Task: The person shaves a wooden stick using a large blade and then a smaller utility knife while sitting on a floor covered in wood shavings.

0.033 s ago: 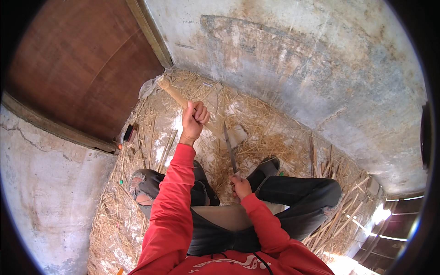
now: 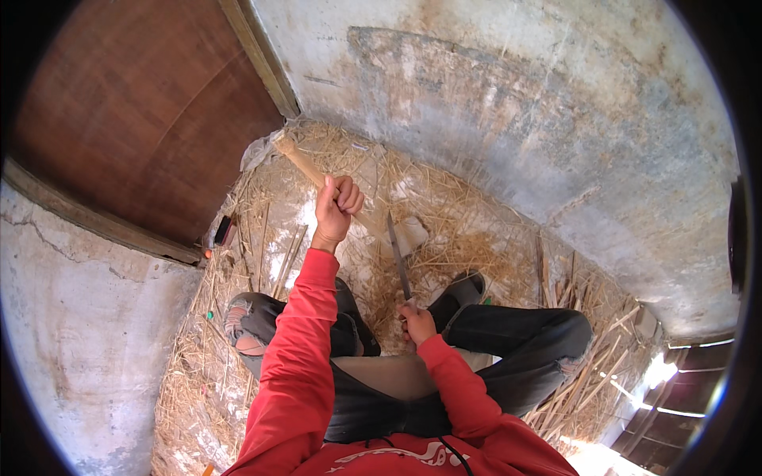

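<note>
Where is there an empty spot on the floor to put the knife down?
The clearest patch is the flat straw right of the knife, toward the grey wall. It is crowded near the left hand holding the stick, by the door with loose stalks, and around the feet.

Straw litter (image 2: 476, 230) lies open ahead, closed in by the concrete wall (image 2: 508, 119) and wooden door (image 2: 135, 119).
</note>
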### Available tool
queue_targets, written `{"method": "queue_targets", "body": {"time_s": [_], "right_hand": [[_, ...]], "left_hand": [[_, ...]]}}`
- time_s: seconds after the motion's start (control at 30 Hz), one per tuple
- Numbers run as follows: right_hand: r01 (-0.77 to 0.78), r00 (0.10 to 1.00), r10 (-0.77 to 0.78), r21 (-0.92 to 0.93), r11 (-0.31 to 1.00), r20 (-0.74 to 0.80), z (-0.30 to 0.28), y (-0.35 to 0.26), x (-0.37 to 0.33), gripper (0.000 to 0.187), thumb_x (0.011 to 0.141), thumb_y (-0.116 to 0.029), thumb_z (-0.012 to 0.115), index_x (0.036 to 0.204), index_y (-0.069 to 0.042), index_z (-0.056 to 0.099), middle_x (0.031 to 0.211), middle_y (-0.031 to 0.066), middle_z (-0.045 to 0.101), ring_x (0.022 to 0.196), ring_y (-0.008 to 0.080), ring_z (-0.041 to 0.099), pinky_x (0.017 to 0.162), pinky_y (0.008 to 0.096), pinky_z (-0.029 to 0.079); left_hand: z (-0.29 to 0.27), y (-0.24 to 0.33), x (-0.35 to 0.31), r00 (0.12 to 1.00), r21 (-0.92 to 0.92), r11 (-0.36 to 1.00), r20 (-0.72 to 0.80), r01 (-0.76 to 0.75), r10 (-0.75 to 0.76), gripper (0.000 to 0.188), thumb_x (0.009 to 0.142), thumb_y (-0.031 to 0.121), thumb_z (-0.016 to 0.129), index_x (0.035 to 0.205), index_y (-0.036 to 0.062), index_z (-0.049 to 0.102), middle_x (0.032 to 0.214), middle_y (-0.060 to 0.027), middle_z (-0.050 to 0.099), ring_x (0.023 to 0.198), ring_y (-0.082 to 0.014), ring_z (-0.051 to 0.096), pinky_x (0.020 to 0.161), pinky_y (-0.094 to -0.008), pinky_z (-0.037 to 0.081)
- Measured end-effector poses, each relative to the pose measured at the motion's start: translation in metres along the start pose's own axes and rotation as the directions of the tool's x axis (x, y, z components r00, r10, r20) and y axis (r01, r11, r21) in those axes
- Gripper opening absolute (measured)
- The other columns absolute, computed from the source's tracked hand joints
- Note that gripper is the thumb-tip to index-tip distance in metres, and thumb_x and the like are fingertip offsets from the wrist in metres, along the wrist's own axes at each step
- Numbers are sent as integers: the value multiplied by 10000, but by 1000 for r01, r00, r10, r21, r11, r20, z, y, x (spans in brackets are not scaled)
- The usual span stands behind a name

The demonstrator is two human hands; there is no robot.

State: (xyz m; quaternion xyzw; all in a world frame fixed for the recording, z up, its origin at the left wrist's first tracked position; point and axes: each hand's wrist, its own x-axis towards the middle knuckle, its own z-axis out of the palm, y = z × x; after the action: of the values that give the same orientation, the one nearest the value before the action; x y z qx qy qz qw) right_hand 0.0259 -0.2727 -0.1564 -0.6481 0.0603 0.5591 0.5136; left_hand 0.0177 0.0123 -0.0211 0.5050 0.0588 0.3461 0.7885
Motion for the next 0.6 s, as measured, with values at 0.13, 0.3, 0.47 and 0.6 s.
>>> {"method": "queue_targets", "body": {"time_s": [0.13,0.3,0.47,0.6], "right_hand": [[21,999,-21,16,1000,-35,1,-17,-5,346,900,-342,691,856,-12,593,592,16,455,432,142,435,424,330,362],[67,997,-66,38,997,-28,0,-25,-10,383,897,-366,696,834,-8,575,581,8,433,427,137,402,423,324,352],[79,996,-79,9,997,-30,-1,-19,-8,404,910,-423,645,851,-35,550,581,0,422,419,134,416,420,335,338],[85,995,-85,-2,996,-49,1,-18,-10,427,918,-448,636,838,-39,546,578,2,424,424,134,420,418,334,342]], "left_hand": [[2,-1,1,988,73,994,-120,-85,93,633,996,630,386,600,149,274,557,46,231,499,-82,181,484,-268,182],[6,-2,3,971,101,979,-147,-176,189,615,999,597,422,629,115,326,559,38,254,478,-72,191,456,-260,177],[19,-4,12,965,218,956,-131,-194,226,585,996,569,465,684,79,394,552,40,257,448,-71,222,417,-261,179],[20,-11,12,954,157,961,-163,-227,252,535,1008,467,520,648,103,366,565,43,271,453,-60,220,422,-255,180]]}}
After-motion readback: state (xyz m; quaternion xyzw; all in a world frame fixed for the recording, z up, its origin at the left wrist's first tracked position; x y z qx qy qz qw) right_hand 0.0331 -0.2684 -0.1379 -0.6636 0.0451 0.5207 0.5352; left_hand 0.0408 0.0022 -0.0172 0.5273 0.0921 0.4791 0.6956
